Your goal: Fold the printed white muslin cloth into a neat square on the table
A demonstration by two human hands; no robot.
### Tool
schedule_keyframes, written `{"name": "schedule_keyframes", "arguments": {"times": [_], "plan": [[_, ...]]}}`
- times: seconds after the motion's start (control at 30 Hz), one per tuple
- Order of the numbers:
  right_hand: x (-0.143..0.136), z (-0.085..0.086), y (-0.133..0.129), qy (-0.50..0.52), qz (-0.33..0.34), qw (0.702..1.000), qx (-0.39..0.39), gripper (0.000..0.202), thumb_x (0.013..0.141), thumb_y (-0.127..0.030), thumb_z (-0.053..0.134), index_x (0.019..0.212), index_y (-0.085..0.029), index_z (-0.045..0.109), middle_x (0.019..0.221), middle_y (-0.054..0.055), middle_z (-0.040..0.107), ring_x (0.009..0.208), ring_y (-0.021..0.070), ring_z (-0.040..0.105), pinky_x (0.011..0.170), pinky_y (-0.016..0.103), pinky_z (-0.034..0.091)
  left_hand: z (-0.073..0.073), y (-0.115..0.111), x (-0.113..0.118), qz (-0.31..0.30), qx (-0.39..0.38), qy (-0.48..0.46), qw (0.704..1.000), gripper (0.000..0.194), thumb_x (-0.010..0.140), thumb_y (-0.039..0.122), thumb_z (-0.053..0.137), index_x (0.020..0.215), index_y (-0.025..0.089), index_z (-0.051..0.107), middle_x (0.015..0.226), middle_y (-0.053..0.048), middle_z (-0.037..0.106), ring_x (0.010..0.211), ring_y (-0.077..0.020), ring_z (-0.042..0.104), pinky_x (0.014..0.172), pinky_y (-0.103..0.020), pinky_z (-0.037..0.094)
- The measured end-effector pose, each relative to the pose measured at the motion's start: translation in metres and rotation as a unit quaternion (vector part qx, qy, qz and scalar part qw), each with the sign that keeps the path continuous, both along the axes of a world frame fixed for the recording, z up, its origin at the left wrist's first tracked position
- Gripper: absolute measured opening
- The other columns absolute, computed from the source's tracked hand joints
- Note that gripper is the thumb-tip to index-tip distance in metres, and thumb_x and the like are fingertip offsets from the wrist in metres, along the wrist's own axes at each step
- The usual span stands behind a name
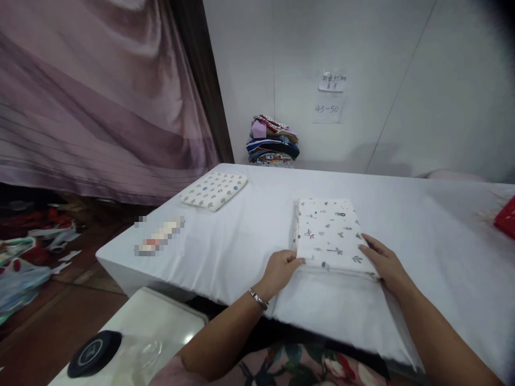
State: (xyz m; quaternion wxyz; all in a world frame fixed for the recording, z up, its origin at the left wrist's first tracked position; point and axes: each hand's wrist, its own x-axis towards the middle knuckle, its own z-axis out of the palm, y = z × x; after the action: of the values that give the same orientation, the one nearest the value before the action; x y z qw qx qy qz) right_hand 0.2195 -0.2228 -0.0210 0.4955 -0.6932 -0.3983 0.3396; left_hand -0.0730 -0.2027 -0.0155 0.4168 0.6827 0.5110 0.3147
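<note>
A folded white cloth [328,236] with small grey-green plant prints lies on the white-covered table [261,230] in front of me. My left hand [281,272] pinches its near left corner, thumb on top and the other fingers curled at the side. At the right edge, my right hand [384,262] grips the cloth with fingertips on its upper face; its thumb is partly hidden. Farther left on the table lies a second folded cloth [214,190], white with grey and blue prints, apart from both hands.
A pixelated item [161,236] lies near the table's left end. Behind the table rises a stack of folded fabrics [273,142] against the wall. Something red [506,219] sits at the far right. A white box-like surface [132,332] with a black round part stands at the near left.
</note>
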Motion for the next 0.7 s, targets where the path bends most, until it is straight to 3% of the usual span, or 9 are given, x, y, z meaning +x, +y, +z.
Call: {"name": "schedule_keyframes", "arguments": {"times": [0.2, 0.33, 0.43, 0.7], "plan": [[0.002, -0.005, 0.002, 0.017, -0.002, 1.000, 0.004, 0.058, 0.066, -0.043, 0.069, 0.119, -0.022, 0.059, 0.121, 0.006, 0.059, 0.111, 0.0270, 0.053, 0.098, 0.039, 0.041, 0.008, 0.006, -0.003, -0.015, 0.004, 0.033, 0.999, 0.039, 0.079, 0.051, 0.047, 0.059, 0.018, 0.056, 0.054, 0.003, 0.045, 0.056, -0.0118, 0.041, 0.053, -0.024, 0.028], [0.002, -0.005, 0.002, 0.015, 0.003, 1.000, 0.007, 0.058, 0.067, -0.043, 0.068, 0.120, -0.022, 0.059, 0.121, 0.006, 0.059, 0.112, 0.0274, 0.053, 0.098, 0.040, 0.040, 0.022, 0.030, 0.003, 0.044, -0.005, 0.058, 0.997, 0.044, 0.074, 0.062, 0.050, 0.075, 0.019, 0.060, 0.060, 0.002, 0.054, 0.058, -0.0136, 0.048, 0.054, -0.024, 0.031], [0.000, -0.002, 0.001, 0.009, -0.001, 1.000, 0.004, 0.056, 0.067, -0.043, 0.068, 0.119, -0.023, 0.059, 0.120, 0.006, 0.059, 0.111, 0.0274, 0.053, 0.097, 0.039, 0.041, 0.030, 0.052, 0.015, 0.061, -0.005, 0.099, 0.993, 0.048, 0.069, 0.067, 0.051, 0.074, 0.020, 0.056, 0.064, 0.000, 0.057, 0.060, -0.0154, 0.051, 0.053, -0.024, 0.031], [0.003, -0.005, 0.002, -0.008, 0.003, 1.000, 0.004, 0.056, 0.068, -0.045, 0.067, 0.119, -0.025, 0.059, 0.121, 0.005, 0.059, 0.110, 0.0271, 0.054, 0.096, 0.039, 0.042, 0.020, 0.078, 0.038, 0.041, 0.015, 0.173, 0.984, 0.036, 0.071, 0.054, 0.059, 0.063, 0.020, 0.048, 0.067, -0.002, 0.058, 0.064, -0.0168, 0.052, 0.055, -0.025, 0.030]]}}
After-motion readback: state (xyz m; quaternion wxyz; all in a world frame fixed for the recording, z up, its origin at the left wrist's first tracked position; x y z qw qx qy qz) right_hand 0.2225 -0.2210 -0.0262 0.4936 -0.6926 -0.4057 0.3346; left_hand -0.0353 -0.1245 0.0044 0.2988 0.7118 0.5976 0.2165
